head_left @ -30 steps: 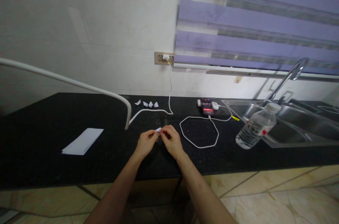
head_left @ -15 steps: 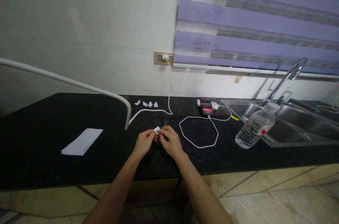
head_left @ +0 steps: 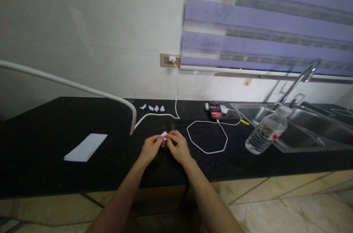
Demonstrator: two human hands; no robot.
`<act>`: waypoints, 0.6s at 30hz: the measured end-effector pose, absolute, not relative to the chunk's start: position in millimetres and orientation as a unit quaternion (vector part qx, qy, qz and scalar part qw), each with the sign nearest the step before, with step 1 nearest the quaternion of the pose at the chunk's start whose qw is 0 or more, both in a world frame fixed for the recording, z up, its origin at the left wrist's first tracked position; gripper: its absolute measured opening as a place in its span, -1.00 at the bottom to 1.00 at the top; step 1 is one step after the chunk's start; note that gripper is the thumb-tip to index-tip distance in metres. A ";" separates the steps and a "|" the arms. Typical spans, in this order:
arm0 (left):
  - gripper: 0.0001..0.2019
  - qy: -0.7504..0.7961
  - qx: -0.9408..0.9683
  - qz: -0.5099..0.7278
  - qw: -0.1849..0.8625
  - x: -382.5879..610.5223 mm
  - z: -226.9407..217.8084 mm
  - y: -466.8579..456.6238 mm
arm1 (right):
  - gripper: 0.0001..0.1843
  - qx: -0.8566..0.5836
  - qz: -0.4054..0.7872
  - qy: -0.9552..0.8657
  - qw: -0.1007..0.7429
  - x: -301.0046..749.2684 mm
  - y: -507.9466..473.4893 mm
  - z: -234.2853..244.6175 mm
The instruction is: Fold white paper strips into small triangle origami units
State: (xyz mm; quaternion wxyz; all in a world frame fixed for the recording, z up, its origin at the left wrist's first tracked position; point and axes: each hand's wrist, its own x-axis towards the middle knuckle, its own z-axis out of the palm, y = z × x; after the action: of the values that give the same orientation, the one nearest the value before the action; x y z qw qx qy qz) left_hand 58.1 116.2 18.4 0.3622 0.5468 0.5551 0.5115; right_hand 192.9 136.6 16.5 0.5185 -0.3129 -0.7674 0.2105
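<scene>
Over the black countertop [head_left: 41, 174], my left hand [head_left: 150, 149] and my right hand [head_left: 178, 147] meet fingertip to fingertip. Both pinch one small white folded piece of paper [head_left: 164, 135] that sticks up between them. A row of several small folded white paper pieces [head_left: 153, 108] lies farther back near the wall. A stack of white paper sheets [head_left: 86, 146] rests on the counter to the left of my hands.
A white cable [head_left: 206, 141] loops just right of my hands and runs to a device [head_left: 215, 110]. A clear plastic bottle [head_left: 266, 132] leans at the steel sink [head_left: 303, 130]. A thick white hose [head_left: 82, 88] arcs in from the left. A charger sits in the wall socket [head_left: 170, 60].
My hands stay together on the small paper; the fingers shift slightly and the paper's visible tip changes a little. Nothing else has moved.
</scene>
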 end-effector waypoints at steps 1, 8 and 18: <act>-0.71 0.556 0.546 0.510 0.364 58.4 18.7 116.1 | -0.77 -0.314 0.212 -0.766 0.519 192.9 136.8 16.4; -0.70 0.562 0.556 0.499 0.355 59.0 20.7 114.0 | -0.77 -0.313 0.234 -0.753 0.530 192.7 138.1 16.2; -0.70 0.562 0.525 0.525 0.364 60.8 17.2 118.0 | -0.81 -0.350 0.432 -0.608 0.567 188.1 143.3 9.5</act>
State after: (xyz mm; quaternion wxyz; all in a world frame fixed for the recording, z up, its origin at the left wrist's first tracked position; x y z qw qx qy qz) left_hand 60.8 118.0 17.2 0.3643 0.5250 0.5623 0.5248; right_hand 188.1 143.3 9.5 0.5665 -0.3504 -0.6079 0.4322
